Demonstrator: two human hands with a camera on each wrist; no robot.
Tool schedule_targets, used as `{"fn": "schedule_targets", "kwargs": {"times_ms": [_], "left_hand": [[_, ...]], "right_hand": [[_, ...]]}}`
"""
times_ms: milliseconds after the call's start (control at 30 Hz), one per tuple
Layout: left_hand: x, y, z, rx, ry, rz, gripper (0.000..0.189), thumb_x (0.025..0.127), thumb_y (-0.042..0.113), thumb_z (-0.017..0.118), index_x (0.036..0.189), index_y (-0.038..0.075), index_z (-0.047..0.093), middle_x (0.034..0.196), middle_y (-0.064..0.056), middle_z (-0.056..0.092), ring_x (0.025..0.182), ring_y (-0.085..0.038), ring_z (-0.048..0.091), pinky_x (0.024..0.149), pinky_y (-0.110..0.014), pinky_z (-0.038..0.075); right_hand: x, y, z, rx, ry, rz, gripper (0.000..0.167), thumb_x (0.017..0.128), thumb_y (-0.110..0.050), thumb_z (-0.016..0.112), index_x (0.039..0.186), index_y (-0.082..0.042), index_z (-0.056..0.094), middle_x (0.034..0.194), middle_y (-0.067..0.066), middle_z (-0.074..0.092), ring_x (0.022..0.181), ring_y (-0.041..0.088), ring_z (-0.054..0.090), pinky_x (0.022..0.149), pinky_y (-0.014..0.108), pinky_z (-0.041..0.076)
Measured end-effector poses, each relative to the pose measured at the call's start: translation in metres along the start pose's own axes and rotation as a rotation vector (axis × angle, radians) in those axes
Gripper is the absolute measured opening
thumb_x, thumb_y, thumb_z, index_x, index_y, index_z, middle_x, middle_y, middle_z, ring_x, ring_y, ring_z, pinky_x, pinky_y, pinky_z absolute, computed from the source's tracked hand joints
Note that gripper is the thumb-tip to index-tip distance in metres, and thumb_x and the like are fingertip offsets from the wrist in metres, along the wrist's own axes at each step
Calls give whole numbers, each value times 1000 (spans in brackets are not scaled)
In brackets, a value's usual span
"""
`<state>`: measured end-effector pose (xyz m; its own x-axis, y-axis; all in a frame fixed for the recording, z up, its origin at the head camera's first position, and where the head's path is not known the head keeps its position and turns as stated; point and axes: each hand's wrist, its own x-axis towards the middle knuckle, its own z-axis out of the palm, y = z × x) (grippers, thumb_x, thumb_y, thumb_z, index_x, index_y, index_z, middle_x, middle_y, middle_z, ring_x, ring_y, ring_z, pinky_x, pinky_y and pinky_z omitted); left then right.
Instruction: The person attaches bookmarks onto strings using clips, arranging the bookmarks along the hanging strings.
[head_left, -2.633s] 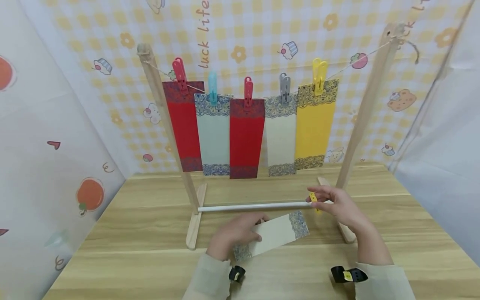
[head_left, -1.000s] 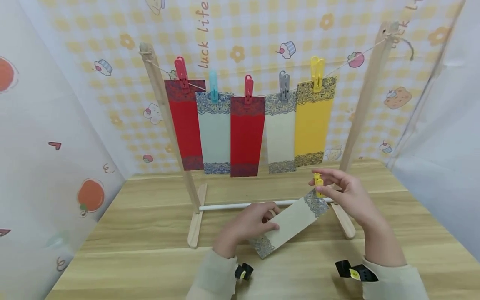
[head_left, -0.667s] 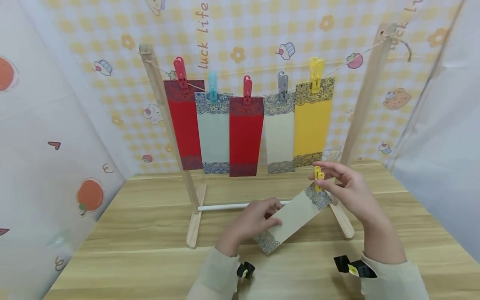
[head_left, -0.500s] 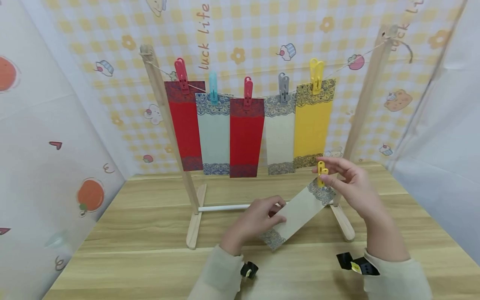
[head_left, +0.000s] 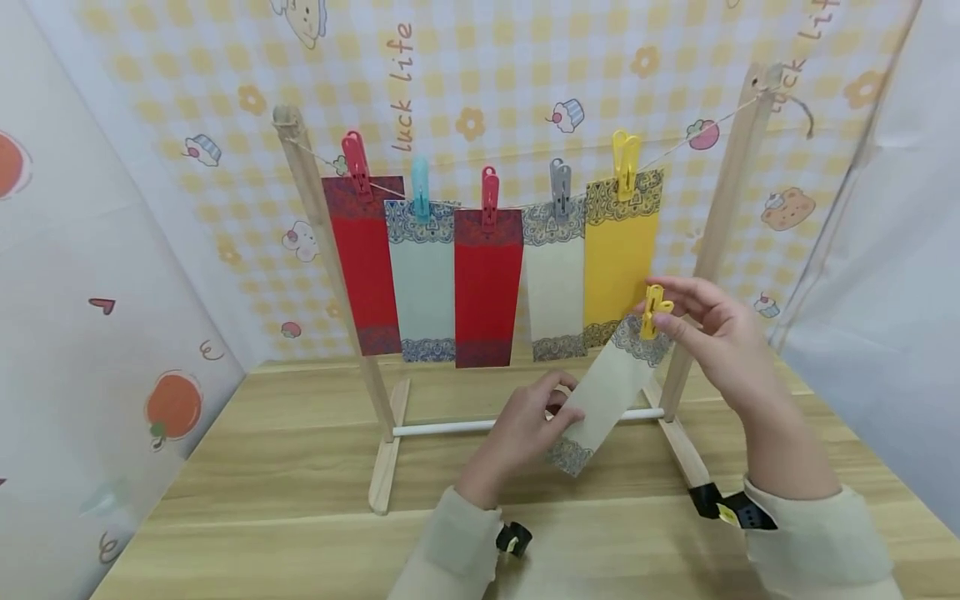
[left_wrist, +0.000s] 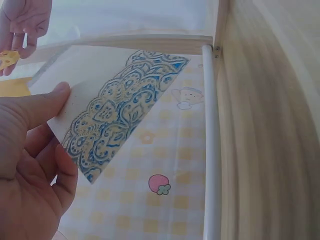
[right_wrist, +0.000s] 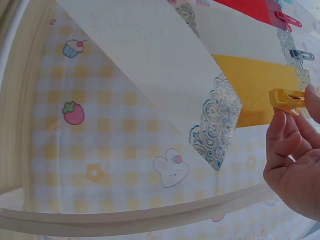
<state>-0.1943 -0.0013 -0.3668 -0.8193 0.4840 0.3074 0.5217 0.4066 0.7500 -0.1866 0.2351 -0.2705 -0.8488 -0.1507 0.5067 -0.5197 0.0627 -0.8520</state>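
Tilted above the table, a cream paper card [head_left: 603, 392] with blue lace-patterned ends is pinched along its left edge by my left hand [head_left: 531, 421]. In the left wrist view, the thumb lies on top of the card [left_wrist: 107, 107] and the fingers curl behind it. My right hand [head_left: 716, 342] pinches a yellow clothespin [head_left: 652, 315] between thumb and fingertips. From the head, the clothespin overlaps the card's upper end; in the right wrist view, a gap separates the clothespin [right_wrist: 287, 100] from the card's patterned corner [right_wrist: 216, 132].
Behind the hands, a string [head_left: 678, 150] spans two wooden posts [head_left: 727, 183]. Pegged along it are several cards, including a red card [head_left: 487, 292] and a yellow card [head_left: 621, 262], the rightmost. A white rod [head_left: 450, 427] joins the stand's feet near the table [head_left: 300, 467].
Both hands have risen and moved right, lifting the card from near the tabletop and turning it steeper. The clothespin has come up beside the card's upper end.
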Motion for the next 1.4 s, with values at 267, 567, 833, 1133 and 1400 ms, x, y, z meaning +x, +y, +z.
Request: {"fn": "schedule_targets", "kwargs": {"times_ms": [267, 567, 833, 1133, 1400], "left_hand": [[11, 6, -2, -9, 65, 53, 26, 94, 13, 68, 117, 6, 59, 100, -11, 77, 89, -16, 74, 73, -16, 53], [34, 22, -5, 80, 153, 201, 31, 92, 13, 70, 119, 3, 60, 96, -9, 77, 85, -17, 72, 77, -15, 53], [48, 35, -5, 54, 278, 249, 27, 91, 10, 72, 113, 1, 61, 85, -9, 75, 80, -17, 71, 75, -14, 51], [64, 51, -5, 80, 281, 258, 30, 91, 15, 73, 115, 2, 59, 81, -8, 75, 68, -11, 61, 64, -11, 42], [72, 62, -1, 95, 288, 313, 31, 91, 15, 73, 115, 1, 59, 87, -10, 76, 67, -11, 65, 61, -9, 41]], "right_hand": [[15, -14, 2, 126, 44, -114, 35, 95, 9, 57, 129, 1, 61, 100, 2, 75, 83, 10, 65, 71, 17, 50], [35, -36, -13, 181, 48, -197, 34, 94, 10, 56, 127, 2, 62, 99, 6, 75, 79, 12, 65, 65, 16, 49], [52, -52, -28, 251, 55, -244, 33, 93, 12, 57, 124, 5, 61, 98, 10, 75, 66, 15, 59, 53, 15, 39], [67, -69, -36, 292, 74, -298, 29, 91, 15, 56, 118, 8, 61, 97, 14, 74, 59, 18, 50, 54, 18, 41], [88, -87, -30, 318, 94, -332, 25, 89, 11, 63, 113, 12, 59, 94, 18, 74, 49, 18, 37, 47, 19, 32]]}}
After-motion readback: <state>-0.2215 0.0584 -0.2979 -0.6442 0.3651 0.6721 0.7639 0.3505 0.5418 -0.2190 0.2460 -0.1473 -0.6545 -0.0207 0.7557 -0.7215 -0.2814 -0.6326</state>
